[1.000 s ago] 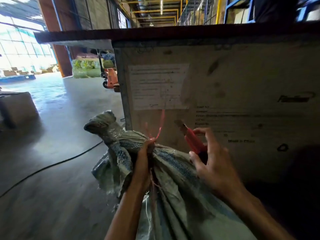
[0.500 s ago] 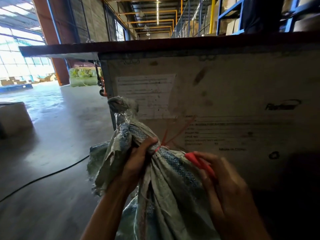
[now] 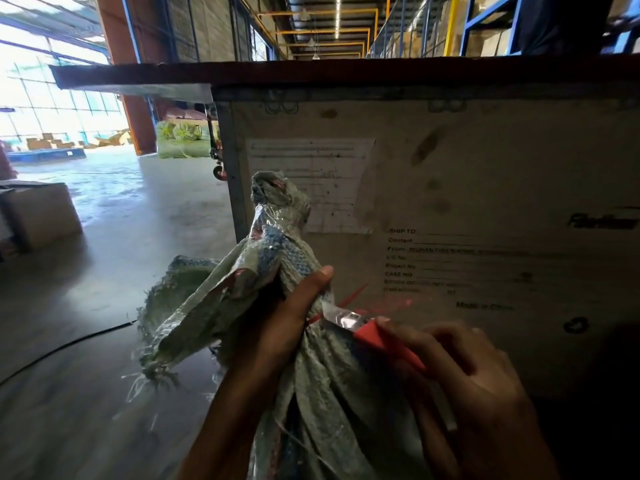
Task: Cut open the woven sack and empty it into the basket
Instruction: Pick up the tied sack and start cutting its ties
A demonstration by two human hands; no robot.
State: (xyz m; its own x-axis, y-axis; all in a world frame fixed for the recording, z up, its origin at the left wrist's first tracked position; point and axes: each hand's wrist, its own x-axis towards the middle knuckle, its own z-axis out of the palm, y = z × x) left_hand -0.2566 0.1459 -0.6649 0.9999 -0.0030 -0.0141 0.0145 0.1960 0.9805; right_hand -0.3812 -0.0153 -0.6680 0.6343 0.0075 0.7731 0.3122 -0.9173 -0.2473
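A grey-green woven sack (image 3: pixel 322 386) with blue print stands in front of me, its bunched neck (image 3: pixel 277 216) pointing up. My left hand (image 3: pixel 287 320) is clamped around the neck just below the tied part. A red string (image 3: pixel 349 299) binds the neck beside my thumb. My right hand (image 3: pixel 474 386) holds a red utility knife (image 3: pixel 377 337), and its shiny blade (image 3: pixel 341 317) touches the string and the sack at the tie. No basket shows in the view.
A large wooden shipping crate (image 3: pixel 485 202) with a paper label stands directly behind the sack. To the left lies open concrete floor (image 3: pixel 121 237) with a black cable (image 3: pixel 69 348) across it and a cardboard box (image 3: pixel 38 213). A pallet truck (image 3: pixel 216 157) is parked farther back.
My right hand brought the knife down from beside the sack until the blade reached the red string. My left hand kept hold of the neck, which now stands more upright.
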